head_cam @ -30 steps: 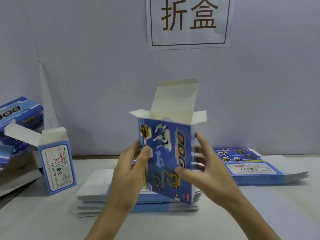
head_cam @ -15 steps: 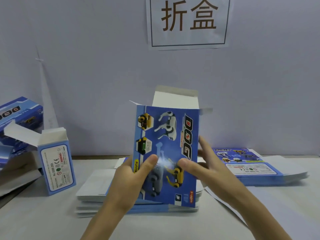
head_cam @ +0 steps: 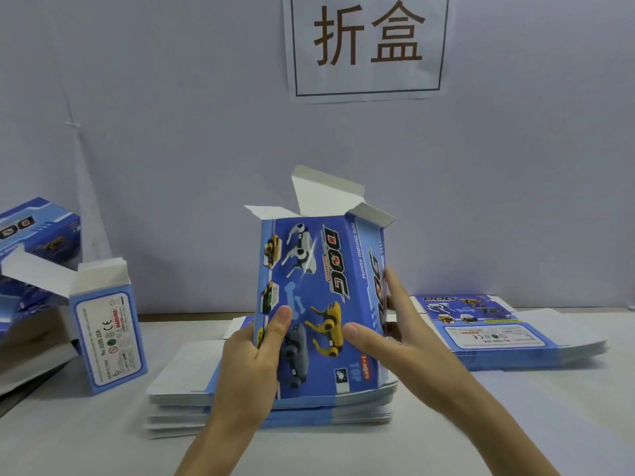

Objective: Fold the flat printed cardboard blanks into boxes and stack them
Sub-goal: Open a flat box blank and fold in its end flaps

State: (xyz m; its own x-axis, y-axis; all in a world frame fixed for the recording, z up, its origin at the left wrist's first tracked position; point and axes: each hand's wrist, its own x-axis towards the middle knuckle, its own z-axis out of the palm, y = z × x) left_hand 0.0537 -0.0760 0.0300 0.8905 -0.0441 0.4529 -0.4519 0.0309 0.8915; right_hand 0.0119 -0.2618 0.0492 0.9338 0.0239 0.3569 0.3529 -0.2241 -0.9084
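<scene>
- The blue printed box is being held upright over the middle of the table, its dog-picture face turned toward the camera.
- Its top flaps are standing open, showing their white insides.
- The left hand is gripping the lower left edge, with the thumb pressing on the front face and the fingers wrapping out of sight behind.
- The right hand is pinching the lower right side, with the thumb lying on the front and the fingers running up the narrow side panel.
- Right underneath, a stack of flat blanks is lying on the table; I cannot tell whether the box's bottom edge is touching it.
- Off to the right, near the wall, a second stack is lying printed side up.
- To the left, a folded box is standing on end, lid flap open and label side facing us.
- Beyond it, a pile of boxes is leaning at the frame's edge.
- Up on the wall, a paper sign is showing two large characters.
</scene>
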